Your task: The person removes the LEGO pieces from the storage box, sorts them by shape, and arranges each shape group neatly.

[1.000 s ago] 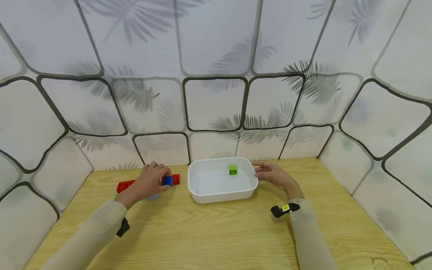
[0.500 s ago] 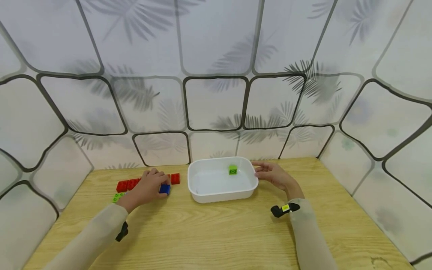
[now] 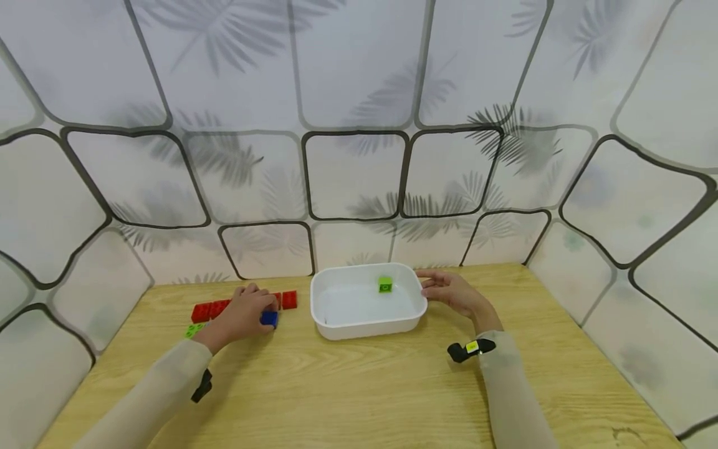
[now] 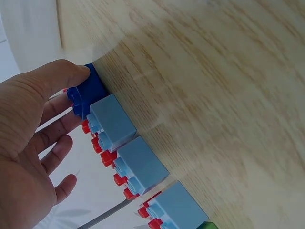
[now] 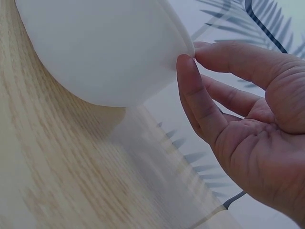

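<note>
Left hand (image 3: 238, 317) pinches the blue brick (image 3: 269, 318) at 9 o'clock of the tub (image 3: 367, 324); right hand (image 3: 451, 293), fingers relaxed, steadies its rim.

no readable text, labels or numbers anywhere

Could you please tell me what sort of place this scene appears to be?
Probably a staged tabletop booth rather than a home: a light wooden table enclosed by leaf-patterned white panel walls, holding only a white plastic tub and small plastic building bricks.
</note>
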`<state>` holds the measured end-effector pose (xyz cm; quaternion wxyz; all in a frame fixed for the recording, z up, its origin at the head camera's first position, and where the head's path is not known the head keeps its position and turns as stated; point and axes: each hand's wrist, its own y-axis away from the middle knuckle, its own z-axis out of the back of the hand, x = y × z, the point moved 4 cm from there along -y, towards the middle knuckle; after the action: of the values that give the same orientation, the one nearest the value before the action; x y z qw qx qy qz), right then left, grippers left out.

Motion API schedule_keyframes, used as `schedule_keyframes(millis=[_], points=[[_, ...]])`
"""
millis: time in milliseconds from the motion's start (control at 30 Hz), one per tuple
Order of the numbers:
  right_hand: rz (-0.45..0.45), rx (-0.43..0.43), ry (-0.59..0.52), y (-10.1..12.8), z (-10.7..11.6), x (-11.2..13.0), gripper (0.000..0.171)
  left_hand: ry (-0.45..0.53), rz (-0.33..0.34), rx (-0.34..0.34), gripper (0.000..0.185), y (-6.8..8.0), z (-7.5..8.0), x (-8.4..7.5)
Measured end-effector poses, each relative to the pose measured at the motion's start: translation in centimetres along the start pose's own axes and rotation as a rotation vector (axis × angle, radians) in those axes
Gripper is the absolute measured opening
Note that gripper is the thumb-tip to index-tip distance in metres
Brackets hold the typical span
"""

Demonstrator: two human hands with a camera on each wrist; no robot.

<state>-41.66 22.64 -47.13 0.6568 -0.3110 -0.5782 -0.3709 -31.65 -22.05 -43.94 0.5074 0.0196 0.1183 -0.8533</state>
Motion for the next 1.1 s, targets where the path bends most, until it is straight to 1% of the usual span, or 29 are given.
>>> schedule_keyframes(millis=[133,267,500,767,900,1000,1100], points=[[0.003,0.002,-0.006,0.1,0.0,0.0,0.061,0.013,0.029,0.024,0.026,0.0,0.0,0.2],[-0.007,0.003,-0.011,0.2,-0.2,0.0,0.062,0.037,0.042,0.033,0.024,0.2,-0.2,0.1],[-0.008,-0.001,-0.009,0.2,-0.2,0.0,0.060,0.047,0.044,0.029,0.023,0.3,-0.3,0.1],[-0.007,0.001,-0.013,0.1,-0.2,0.0,0.061,0.044,0.039,0.023,0.023,0.1,0.0,0.0],[-0.011,-0.002,-0.011,0.1,-0.2,0.1,0.062,0.042,0.042,0.026,0.027,0.0,0.3,0.0],[-0.014,-0.003,-0.012,0.2,-0.2,0.2,0.062,0.027,0.032,0.011,0.026,-0.3,0.6,-0.2],[-0.014,-0.005,-0.015,0.1,-0.2,0.2,0.062,-0.001,0.008,-0.030,0.024,-0.7,0.9,-0.5]])
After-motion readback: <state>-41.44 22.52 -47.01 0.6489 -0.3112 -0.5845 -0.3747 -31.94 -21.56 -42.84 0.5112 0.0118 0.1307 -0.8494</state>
